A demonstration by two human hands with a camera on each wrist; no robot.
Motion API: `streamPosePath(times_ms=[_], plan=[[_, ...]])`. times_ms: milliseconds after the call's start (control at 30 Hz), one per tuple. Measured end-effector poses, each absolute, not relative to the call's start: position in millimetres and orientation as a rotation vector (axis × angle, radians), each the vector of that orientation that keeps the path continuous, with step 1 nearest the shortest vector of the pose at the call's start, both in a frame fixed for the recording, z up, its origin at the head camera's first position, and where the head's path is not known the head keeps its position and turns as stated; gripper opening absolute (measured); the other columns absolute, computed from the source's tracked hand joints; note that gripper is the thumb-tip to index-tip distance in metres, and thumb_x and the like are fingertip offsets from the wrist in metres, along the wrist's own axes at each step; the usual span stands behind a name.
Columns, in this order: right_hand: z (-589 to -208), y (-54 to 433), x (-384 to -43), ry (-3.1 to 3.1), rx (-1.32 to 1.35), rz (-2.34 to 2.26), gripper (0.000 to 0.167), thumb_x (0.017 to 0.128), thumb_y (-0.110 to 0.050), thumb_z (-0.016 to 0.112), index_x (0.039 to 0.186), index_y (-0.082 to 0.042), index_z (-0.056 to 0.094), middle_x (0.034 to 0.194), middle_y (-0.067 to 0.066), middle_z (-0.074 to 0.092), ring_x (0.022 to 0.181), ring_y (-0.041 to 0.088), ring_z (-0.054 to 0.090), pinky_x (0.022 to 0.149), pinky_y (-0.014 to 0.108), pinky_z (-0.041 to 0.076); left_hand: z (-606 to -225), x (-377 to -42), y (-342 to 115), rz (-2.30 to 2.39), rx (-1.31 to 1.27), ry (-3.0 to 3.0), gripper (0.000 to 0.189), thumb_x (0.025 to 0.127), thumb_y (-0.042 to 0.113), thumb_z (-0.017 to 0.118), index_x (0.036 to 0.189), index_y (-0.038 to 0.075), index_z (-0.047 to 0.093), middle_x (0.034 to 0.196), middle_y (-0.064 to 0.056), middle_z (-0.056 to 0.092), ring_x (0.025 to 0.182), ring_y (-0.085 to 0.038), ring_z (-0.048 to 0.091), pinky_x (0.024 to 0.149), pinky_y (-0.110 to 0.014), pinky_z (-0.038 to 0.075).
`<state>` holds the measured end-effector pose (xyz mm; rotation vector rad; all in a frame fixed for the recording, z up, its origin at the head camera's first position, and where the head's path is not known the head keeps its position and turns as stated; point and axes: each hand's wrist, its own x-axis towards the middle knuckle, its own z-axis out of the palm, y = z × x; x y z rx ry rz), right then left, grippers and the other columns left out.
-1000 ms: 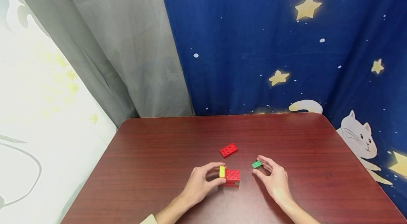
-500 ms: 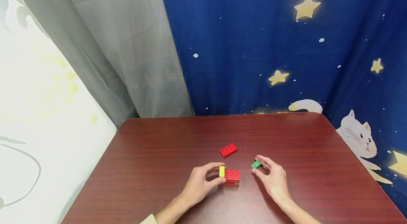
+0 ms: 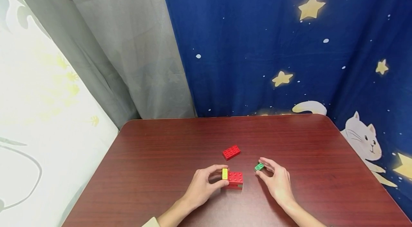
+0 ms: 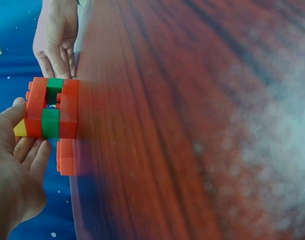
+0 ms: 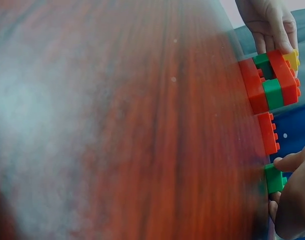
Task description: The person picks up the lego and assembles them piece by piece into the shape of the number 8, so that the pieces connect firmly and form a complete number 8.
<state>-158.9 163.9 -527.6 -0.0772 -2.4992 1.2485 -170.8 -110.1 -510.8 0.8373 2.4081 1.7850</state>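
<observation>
Head view: the left hand [image 3: 201, 186] grips the yellow brick [image 3: 225, 174] atop the left end of the red-and-green stack [image 3: 236, 177] on the desk [image 3: 154, 155]; a loose red brick [image 3: 231, 152] lies beyond; the right hand [image 3: 277, 184] pinches the green brick [image 3: 259, 167].

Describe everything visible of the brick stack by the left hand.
The brick stack looks plastic: a lower red brick, two green bricks with a gap between them, an upper red brick, and a yellow brick on top at one end. Six bare studs show on the upper red brick. It stands upright on the table; the left hand holds it at the yellow end.
</observation>
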Motion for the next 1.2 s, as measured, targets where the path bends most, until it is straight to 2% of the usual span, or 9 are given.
streamPosePath(times_ms=[33,133,500,700,800,1000,1200], plan=[[-527,164,-159,-2.502,-0.080,1.246,0.049,0.081,-0.004,0.092,0.127,-0.006,0.076,0.119,0.004,0.079,0.110,0.026,0.076,0.102,0.041,0.049,-511,-171,-110,1.784,0.838,2.409,0.046,0.090,0.014,0.086,0.133,0.006,0.072,0.120,-0.006,0.077,0.109,-0.024,0.075,0.091,-0.037,0.062],[-527,164,-159,-2.509,-0.085,1.248,0.048,0.081,-0.004,0.091,0.127,-0.006,0.076,0.120,0.004,0.079,0.111,0.026,0.075,0.103,0.047,0.048,-509,-170,-110,1.784,0.827,2.400,0.045,0.090,0.014,0.086,0.133,0.006,0.072,0.120,-0.005,0.077,0.109,-0.024,0.075,0.092,-0.036,0.061],[-528,165,-159,-2.503,-0.090,1.238,0.045,0.082,-0.004,0.091,0.125,-0.007,0.077,0.118,0.003,0.079,0.108,0.026,0.076,0.101,0.044,0.051,-509,-170,-110,1.778,0.825,2.410,0.045,0.090,0.015,0.086,0.132,0.006,0.072,0.119,-0.004,0.077,0.108,-0.022,0.075,0.091,-0.034,0.062],[-525,166,-158,-2.480,-0.082,1.274,0.043,0.083,-0.003,0.090,0.124,-0.007,0.077,0.116,0.006,0.079,0.107,0.028,0.077,0.099,0.052,0.054,-508,-170,-110,1.775,0.829,2.410,0.044,0.090,0.015,0.086,0.132,0.006,0.072,0.118,-0.004,0.078,0.108,-0.022,0.075,0.091,-0.033,0.061],[-523,167,-158,-2.480,-0.086,1.312,0.043,0.084,-0.003,0.090,0.125,-0.006,0.077,0.118,0.007,0.079,0.109,0.029,0.076,0.099,0.048,0.056,-508,-170,-110,1.767,0.829,2.418,0.044,0.091,0.015,0.086,0.132,0.006,0.072,0.118,-0.004,0.078,0.108,-0.021,0.075,0.091,-0.032,0.061],[-520,168,-160,-2.460,-0.110,1.442,0.043,0.087,-0.001,0.087,0.128,-0.004,0.075,0.122,0.009,0.077,0.111,0.029,0.075,0.092,0.031,0.060,-510,-170,-109,1.757,0.829,2.432,0.044,0.091,0.015,0.086,0.131,0.005,0.072,0.117,-0.005,0.078,0.106,-0.019,0.076,0.089,-0.032,0.062],[-518,167,-160,-2.444,-0.115,1.492,0.044,0.087,-0.001,0.088,0.129,-0.004,0.074,0.122,0.009,0.078,0.110,0.028,0.076,0.092,0.030,0.060,-511,-170,-108,1.765,0.830,2.424,0.044,0.091,0.017,0.086,0.131,0.005,0.073,0.117,-0.005,0.078,0.106,-0.019,0.076,0.089,-0.031,0.062]])
